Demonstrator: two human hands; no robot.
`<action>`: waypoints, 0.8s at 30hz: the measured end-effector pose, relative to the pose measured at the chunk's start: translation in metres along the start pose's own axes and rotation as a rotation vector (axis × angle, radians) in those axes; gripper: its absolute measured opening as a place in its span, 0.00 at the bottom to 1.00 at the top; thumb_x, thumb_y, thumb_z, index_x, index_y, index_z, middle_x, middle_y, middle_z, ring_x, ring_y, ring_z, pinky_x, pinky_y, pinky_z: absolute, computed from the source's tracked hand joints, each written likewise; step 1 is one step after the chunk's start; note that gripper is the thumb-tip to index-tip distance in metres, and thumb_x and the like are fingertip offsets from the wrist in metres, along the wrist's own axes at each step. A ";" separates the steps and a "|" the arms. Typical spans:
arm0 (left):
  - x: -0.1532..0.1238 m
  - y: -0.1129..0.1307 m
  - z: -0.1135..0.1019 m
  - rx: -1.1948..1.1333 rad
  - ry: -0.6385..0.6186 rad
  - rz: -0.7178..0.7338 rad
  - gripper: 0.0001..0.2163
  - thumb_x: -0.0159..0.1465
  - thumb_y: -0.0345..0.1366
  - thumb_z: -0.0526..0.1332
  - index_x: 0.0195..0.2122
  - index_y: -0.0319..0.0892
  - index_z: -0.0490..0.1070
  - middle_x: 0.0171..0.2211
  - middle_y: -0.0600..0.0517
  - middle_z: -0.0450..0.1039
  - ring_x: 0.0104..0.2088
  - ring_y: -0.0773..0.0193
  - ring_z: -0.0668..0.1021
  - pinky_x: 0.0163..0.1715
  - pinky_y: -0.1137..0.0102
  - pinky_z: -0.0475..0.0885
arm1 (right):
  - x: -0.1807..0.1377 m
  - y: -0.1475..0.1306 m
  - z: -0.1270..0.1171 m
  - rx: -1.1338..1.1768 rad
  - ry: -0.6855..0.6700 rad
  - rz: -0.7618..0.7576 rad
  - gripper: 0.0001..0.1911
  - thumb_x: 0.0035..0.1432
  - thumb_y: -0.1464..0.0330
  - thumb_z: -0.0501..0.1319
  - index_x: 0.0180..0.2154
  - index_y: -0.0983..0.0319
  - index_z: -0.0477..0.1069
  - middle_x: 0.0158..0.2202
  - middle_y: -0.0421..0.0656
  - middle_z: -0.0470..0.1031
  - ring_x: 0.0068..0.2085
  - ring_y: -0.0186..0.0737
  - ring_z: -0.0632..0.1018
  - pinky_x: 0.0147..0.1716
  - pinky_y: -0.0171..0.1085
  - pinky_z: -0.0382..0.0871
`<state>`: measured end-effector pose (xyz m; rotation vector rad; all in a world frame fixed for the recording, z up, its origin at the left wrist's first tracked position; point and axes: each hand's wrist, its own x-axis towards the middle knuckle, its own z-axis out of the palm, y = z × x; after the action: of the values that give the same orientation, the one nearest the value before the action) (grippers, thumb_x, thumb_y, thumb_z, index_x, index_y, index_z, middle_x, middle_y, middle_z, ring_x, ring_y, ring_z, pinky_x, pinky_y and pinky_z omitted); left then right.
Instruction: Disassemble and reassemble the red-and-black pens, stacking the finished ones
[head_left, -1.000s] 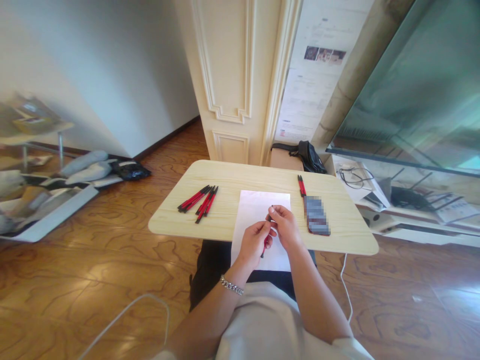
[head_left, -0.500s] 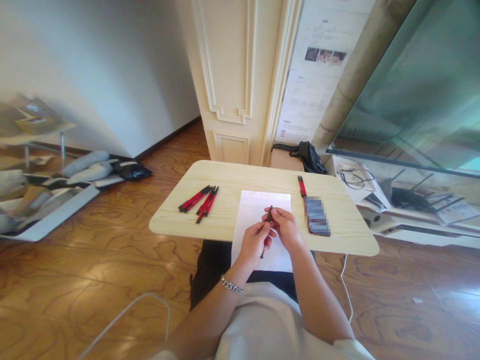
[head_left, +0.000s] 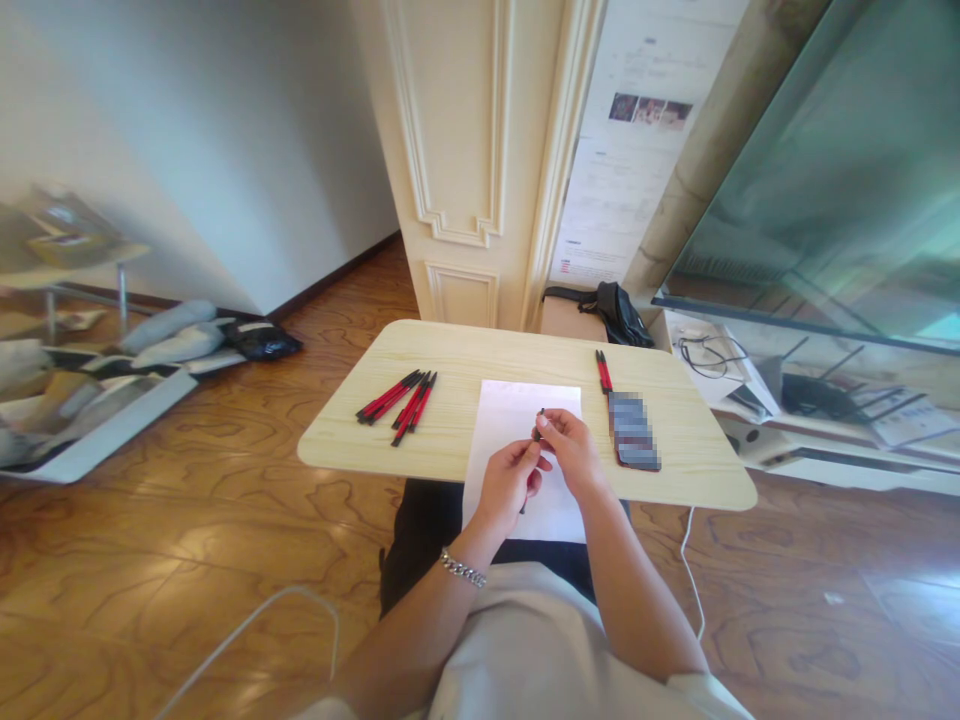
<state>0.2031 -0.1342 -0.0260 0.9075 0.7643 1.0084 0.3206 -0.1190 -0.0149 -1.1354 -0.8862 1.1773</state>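
Observation:
Both my hands meet over a white sheet of paper (head_left: 496,420) on the small table (head_left: 450,345). A red-and-black pen (head_left: 523,508) is held between them, mostly hidden by the fingers. My left hand (head_left: 508,485) is closed round its lower body, and the dark lower end sticks out below. With thumb and fingers, my right hand (head_left: 571,450) pinches the black upper part. Several red-and-black pens (head_left: 401,402) lie in a loose bunch to the left of the paper. On the right, a pair of similar pens (head_left: 604,372) lies just above a phone (head_left: 634,432), whose screen is blurred out.
A black bag (head_left: 622,315) rests behind the table's far right edge. White cables hang and lie by the table, one cable (head_left: 690,570) on the right. To the left on the floor stands a white tray (head_left: 112,430) with packages.
My right fingers have curled further over the pen's black upper part, so less of it shows. My left hand keeps nearly the same place; the table items have not moved.

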 end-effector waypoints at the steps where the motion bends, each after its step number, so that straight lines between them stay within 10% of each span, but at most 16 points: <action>1: 0.000 0.000 0.000 -0.004 0.001 -0.004 0.15 0.58 0.47 0.61 0.35 0.37 0.71 0.25 0.52 0.70 0.15 0.76 0.64 0.13 0.77 0.50 | 0.000 0.000 0.000 0.001 -0.011 -0.006 0.16 0.48 0.57 0.66 0.35 0.61 0.73 0.28 0.41 0.74 0.29 0.34 0.73 0.31 0.35 0.67; 24: -0.002 -0.001 -0.001 -0.003 0.015 -0.014 0.16 0.58 0.46 0.62 0.38 0.38 0.70 0.25 0.52 0.70 0.14 0.76 0.64 0.13 0.76 0.49 | 0.000 0.004 -0.008 -0.028 -0.080 0.041 0.15 0.51 0.58 0.64 0.38 0.61 0.74 0.31 0.43 0.75 0.33 0.37 0.74 0.35 0.37 0.67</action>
<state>0.2021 -0.1361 -0.0273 0.8914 0.7806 1.0053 0.3270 -0.1207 -0.0204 -1.1399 -0.9470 1.2546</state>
